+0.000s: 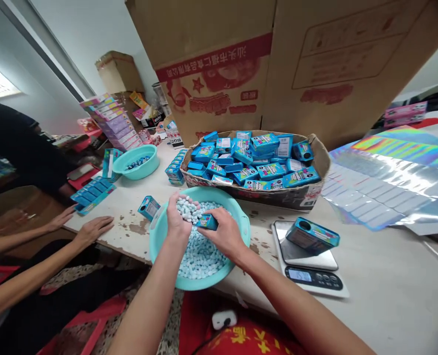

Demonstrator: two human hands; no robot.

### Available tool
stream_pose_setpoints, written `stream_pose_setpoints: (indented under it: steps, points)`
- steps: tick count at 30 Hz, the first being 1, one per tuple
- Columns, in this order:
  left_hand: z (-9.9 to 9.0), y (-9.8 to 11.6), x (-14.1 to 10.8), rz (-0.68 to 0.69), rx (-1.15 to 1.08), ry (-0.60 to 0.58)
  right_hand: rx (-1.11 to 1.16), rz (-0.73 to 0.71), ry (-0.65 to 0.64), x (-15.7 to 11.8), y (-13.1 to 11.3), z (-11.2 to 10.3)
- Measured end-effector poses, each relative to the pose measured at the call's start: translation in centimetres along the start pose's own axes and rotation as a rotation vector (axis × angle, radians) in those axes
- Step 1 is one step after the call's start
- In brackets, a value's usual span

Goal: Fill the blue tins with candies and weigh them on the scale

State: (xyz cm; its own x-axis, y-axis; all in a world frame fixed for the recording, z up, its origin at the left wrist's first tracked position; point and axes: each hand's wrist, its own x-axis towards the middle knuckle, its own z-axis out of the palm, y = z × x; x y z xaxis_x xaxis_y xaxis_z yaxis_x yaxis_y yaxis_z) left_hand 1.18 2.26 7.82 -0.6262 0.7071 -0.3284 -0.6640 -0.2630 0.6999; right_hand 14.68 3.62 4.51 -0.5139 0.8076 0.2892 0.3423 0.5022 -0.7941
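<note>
Over a turquoise basin [244, 231] full of small pale-blue candies [200, 264], my left hand [178, 219] is cupped around a heap of the same candies [188, 207]. My right hand [224, 229] grips a small blue candy box [207, 222] by its sides, its end close against the left palm. To the left, another blue box [148, 207] lies tilted beside the basin's rim. On the right, a blue box with a round black hole [312, 234] rests on a digital scale [315, 276]; its display digits are hard to read.
Behind the basin stands a cut-down carton [278, 197] heaped with blue boxes. A large cardboard panel [278, 64] rises behind it. A second basin [150, 167] and a co-worker's hands [93, 230] are at left. Shiny holographic sheets [382, 182] lie at right.
</note>
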Motion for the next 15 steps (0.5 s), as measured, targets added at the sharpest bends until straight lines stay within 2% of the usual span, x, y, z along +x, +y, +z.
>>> stream_pose_setpoints:
  steps: [2, 4, 7, 10, 15]
  points:
    - [0.1, -0.2, -0.2, 0.006, 0.01, 0.013, -0.05, -0.046, -0.003, -0.2, -0.3, -0.2]
    - [0.3, -0.4, -0.4, 0.02, 0.035, -0.024, -0.098, -0.062, -0.003, -0.3, -0.5, -0.6]
    - [0.6, -0.6, -0.6, 0.069, 0.077, -0.081, -0.134, -0.01, -0.02, -0.2, -0.7, -1.1]
    - [1.0, -0.8, -0.8, 0.099, 0.112, -0.05, -0.127, 0.027, -0.04, 0.0, -0.8, -1.4]
    - [1.2, -0.9, -1.0, 0.114, 0.132, -0.066, -0.092, 0.042, -0.009, -0.2, -0.6, -2.1]
